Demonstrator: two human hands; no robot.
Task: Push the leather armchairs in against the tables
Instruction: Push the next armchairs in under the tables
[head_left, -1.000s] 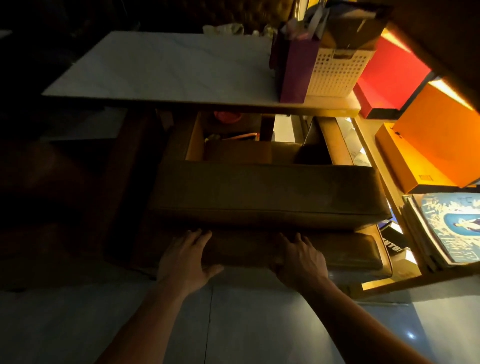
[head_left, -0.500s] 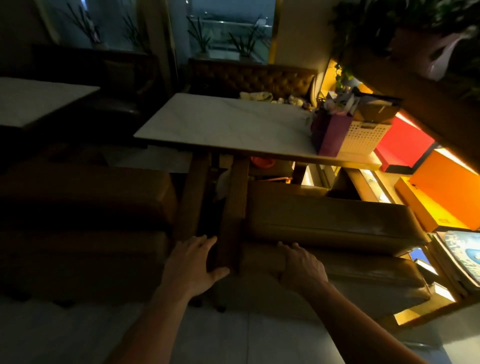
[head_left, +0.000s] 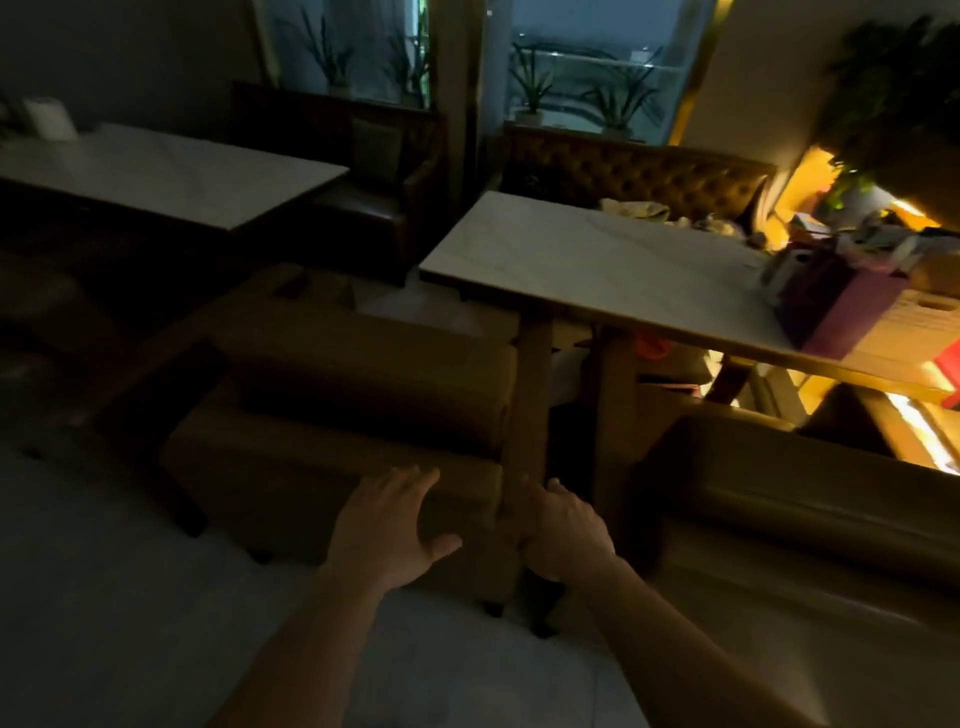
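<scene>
The left hand (head_left: 387, 525), fingers spread, is lying flat on the back of the left leather armchair (head_left: 332, 415). The right hand (head_left: 563, 530) is curling around its corner, beside the marble-topped table (head_left: 597, 270).

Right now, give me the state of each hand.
Left hand: open, fingers spread flat on the left armchair back.
Right hand: curled at that armchair's right corner; grip cannot be told.

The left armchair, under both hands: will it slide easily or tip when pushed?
The left armchair looks bulky and low, so probably heavy and unlikely to tip. Its small feet on the smooth pale floor should let it slide. The padded back may give slightly under the left hand.
</scene>
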